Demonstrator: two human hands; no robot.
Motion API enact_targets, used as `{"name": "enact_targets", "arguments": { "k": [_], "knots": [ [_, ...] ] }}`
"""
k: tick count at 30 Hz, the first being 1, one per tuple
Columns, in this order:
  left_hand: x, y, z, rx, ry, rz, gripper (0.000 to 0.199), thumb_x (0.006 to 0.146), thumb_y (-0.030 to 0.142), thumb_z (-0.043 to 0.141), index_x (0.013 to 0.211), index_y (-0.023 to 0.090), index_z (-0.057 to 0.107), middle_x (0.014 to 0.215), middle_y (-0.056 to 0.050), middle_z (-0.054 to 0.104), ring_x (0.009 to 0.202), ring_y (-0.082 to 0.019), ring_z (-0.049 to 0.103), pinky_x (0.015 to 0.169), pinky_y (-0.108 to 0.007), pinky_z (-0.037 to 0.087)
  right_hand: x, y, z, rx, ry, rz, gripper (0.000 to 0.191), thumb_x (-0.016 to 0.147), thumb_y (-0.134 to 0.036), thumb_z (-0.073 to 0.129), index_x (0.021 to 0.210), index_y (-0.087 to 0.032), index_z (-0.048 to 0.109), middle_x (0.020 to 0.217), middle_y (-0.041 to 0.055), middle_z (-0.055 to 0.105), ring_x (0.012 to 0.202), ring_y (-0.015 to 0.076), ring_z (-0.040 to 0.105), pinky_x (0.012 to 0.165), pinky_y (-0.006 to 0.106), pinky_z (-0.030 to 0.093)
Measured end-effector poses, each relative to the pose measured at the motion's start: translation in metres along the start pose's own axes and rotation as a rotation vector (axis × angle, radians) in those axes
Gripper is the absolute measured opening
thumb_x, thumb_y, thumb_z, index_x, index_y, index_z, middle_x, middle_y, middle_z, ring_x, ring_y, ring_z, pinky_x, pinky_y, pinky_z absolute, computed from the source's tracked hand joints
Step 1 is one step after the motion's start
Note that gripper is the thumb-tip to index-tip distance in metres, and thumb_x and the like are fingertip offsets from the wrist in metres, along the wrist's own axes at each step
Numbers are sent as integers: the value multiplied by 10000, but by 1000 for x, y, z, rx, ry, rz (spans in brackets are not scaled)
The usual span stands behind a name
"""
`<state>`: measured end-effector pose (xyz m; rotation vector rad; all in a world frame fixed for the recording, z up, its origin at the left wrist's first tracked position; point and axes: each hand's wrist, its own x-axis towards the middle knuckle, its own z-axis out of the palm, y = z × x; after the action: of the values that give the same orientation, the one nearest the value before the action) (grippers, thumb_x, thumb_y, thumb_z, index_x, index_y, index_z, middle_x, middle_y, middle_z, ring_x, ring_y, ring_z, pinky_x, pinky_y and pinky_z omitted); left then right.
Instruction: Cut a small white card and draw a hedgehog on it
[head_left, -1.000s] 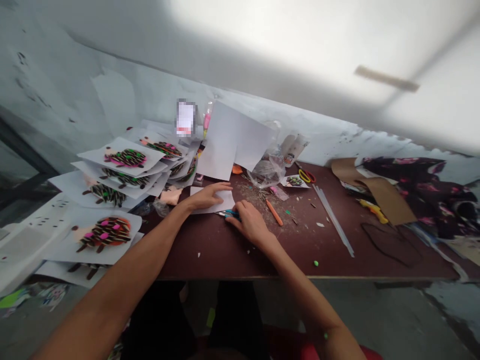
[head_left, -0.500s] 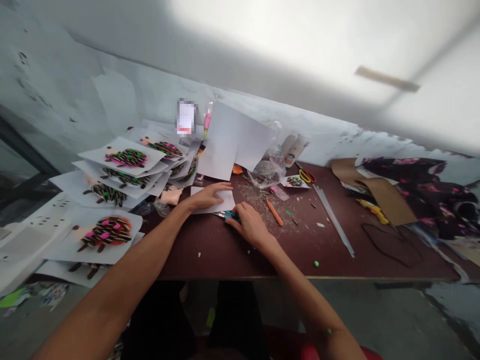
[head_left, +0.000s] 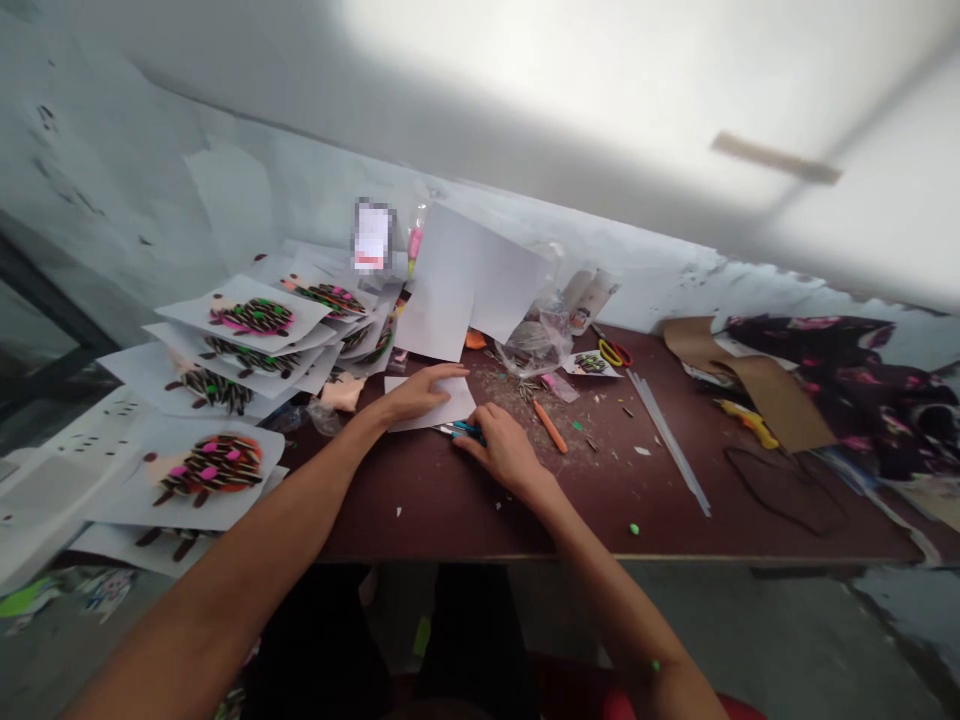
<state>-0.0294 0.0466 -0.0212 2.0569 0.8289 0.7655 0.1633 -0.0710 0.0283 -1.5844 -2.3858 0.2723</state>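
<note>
My left hand lies with its fingers stretched over a small sheet of white paper, pressing it on the dark red table. Close to the paper's right-hand lower edge, my right hand is closed around blue-handled scissors. Their metal blades point left, along the paper's near edge, and my fingers hide part of the handles. Whether the blades touch the paper I cannot tell. An orange stick-like tool rests to the right of my right hand, among scattered brown bits.
Stacked white cards with hedgehog pictures rise at the left. Larger white sheets lean at the back beside a clear plastic bag. Rightward are red-yellow scissors, clear glue sticks, a yellow glue gun and dark flowered cloth.
The small paper has shifted slightly to the right, with the scissors and my right hand moving a little the same way. My left hand stays on the paper.
</note>
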Motion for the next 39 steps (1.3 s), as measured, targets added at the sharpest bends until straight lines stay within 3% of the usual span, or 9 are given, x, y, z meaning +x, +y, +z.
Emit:
{"name": "enact_targets", "arguments": {
  "k": [7,11,16,21,30,35,39],
  "knots": [
    [2,17,-1,-93,103,47,593,757,110,468,1325,200,612,1439,-58,565,1382,-235,454,1203,-467,275,-1,15,0,36,44,16,181,906,-332,674,931,-192,563,963,51,603,896,190,559,784,293,420],
    [0,14,-5,-38,146,103,548,773,111,457,1282,198,642,1393,-58,605,1360,-216,482,1204,-469,281,-1,17,-1,42,47,29,182,903,-329,677,918,-190,559,948,44,601,882,186,556,773,287,413],
    [-6,-6,-12,176,83,98,443,746,111,486,1109,198,726,1271,-48,687,1351,-228,493,1192,-474,316,-1,17,-1,14,52,37,184,907,-343,667,902,-197,555,927,44,596,854,189,550,747,289,406],
    [-8,-10,-14,241,6,18,461,761,124,489,1158,197,711,1314,-56,662,1323,-223,522,1190,-444,321,-1,17,0,3,58,35,184,914,-350,656,909,-199,551,929,44,596,851,189,547,748,290,404],
    [-4,4,-2,153,66,8,527,737,107,483,1213,201,690,1418,-64,576,1329,-225,512,1184,-413,330,0,16,-1,0,83,59,142,943,-322,615,913,-196,558,924,47,601,849,189,553,746,289,398],
    [-5,8,-11,151,128,65,513,777,101,448,1217,214,685,1366,-31,624,1302,-206,531,1187,-428,323,0,20,-1,-16,102,82,140,950,-327,606,920,-196,565,936,59,614,877,201,563,754,295,400],
    [-7,1,-20,277,96,20,411,793,144,489,1121,203,731,1268,-53,683,1230,-232,583,1150,-424,371,0,21,-1,-31,105,97,156,958,-338,594,911,-192,562,947,70,624,875,206,564,749,300,401]
  ]
}}
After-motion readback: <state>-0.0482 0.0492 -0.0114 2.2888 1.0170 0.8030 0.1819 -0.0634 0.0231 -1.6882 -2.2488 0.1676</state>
